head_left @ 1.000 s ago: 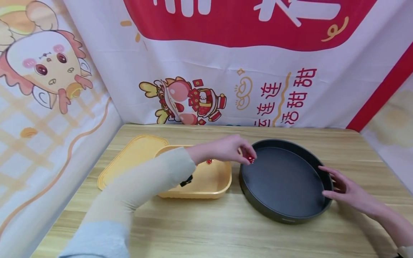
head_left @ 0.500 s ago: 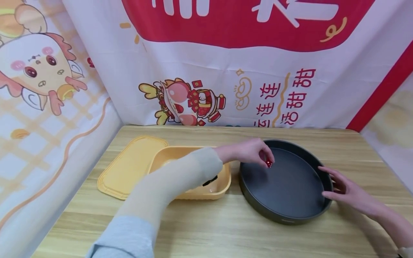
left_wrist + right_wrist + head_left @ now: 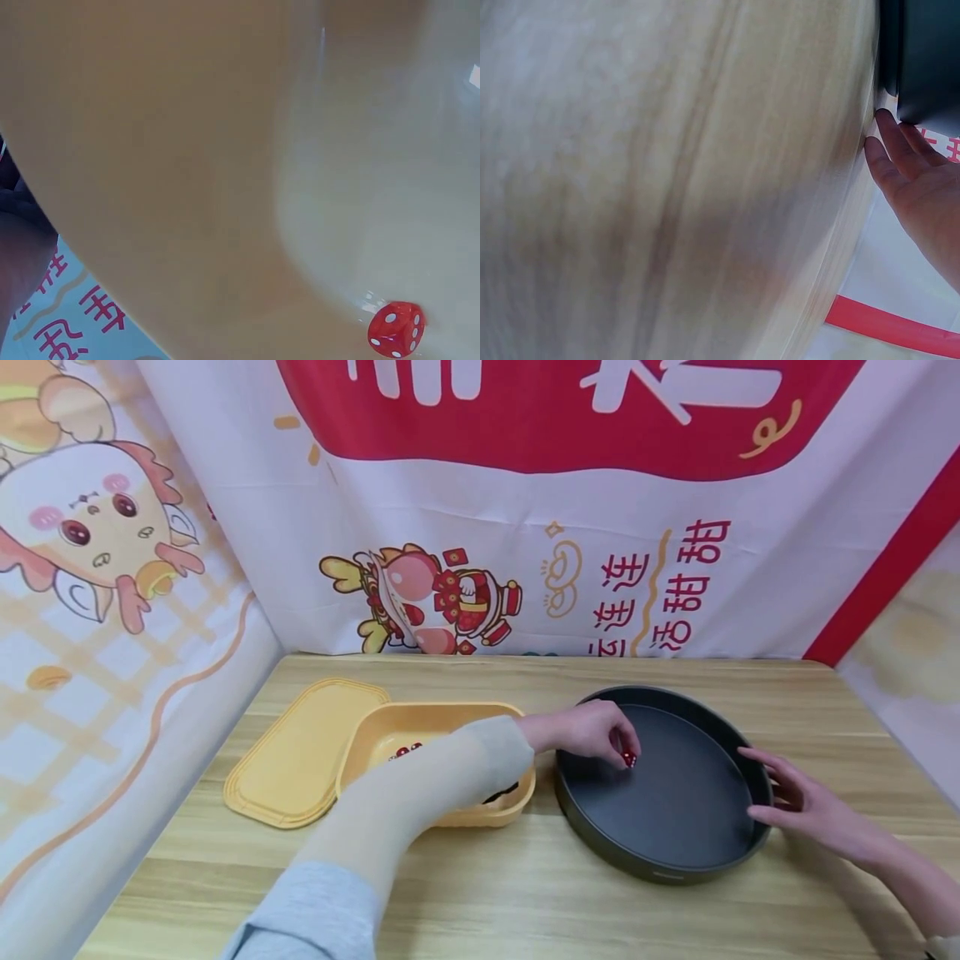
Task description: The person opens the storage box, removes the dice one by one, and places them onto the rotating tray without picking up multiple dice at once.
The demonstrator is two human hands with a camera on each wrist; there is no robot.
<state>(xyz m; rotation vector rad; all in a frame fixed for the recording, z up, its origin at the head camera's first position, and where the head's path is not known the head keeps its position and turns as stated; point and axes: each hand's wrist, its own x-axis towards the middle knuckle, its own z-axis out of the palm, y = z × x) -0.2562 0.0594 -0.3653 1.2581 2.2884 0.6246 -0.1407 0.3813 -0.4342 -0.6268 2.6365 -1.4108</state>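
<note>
My left hand pinches a red die with white dots low over the left part of a round dark pan. At the pan's right side, my right hand rests with index finger and thumb reaching over the rim and other fingers outside. The right wrist view shows those outer fingers fairly straight beside the pan's wall. Left of the pan stands a yellow box, partly hidden by the left sleeve. Red dice lie in it, and one die shows close in the left wrist view.
A yellow lid lies left of the box on the wooden table. Printed cloth hangs along the back and the left side. A black strap-like piece shows by the left wrist.
My left hand has moved right and down from between the box and the pan, with the die still pinched. The right hand has kept its place at the rim.
</note>
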